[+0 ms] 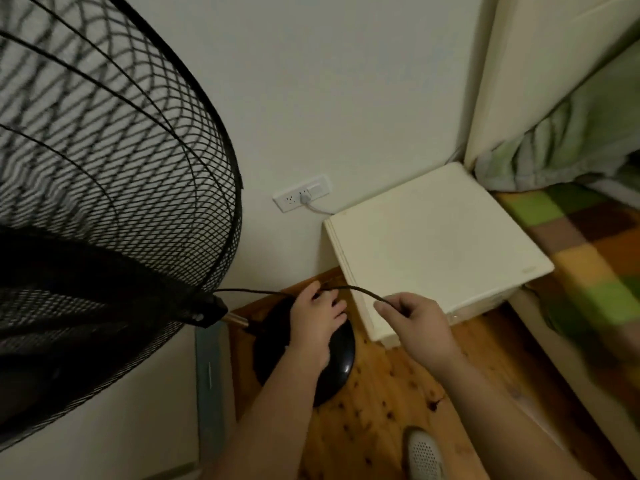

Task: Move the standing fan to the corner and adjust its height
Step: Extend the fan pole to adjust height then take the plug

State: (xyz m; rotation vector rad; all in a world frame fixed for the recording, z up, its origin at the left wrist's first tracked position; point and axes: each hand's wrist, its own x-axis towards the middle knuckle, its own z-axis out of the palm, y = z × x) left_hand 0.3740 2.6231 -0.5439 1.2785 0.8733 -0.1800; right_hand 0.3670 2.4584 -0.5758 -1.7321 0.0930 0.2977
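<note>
Leftward, from 8 to 11 o'clock, the mesh guard [104, 168] of the standing fan [52, 306] fills the view. Its round black base [341, 362] stands on the wooden floor [381, 410] just below centre, close to the wall, with a white bedside cabinet [433, 244] at its 2 o'clock. A short metal pole [237, 320] joins head and base. The power cord [360, 289] arcs from the back of the head across both hands. The left hand [317, 323], over the base, appears to pinch it between thumb and forefinger, the other fingers loosely spread. The right hand [419, 323], at 3 o'clock of the left, has its fingers curled round it. Handling, by judgement: the base is the heavy end and the wire guard dents easily, so the rigid pole is the place to grip; the limp cord could snag. Containers: the cabinet shows only top and side, contents unseen; the wall socket [301, 194], at 12 o'clock of the base, holds one pale plug.
</note>
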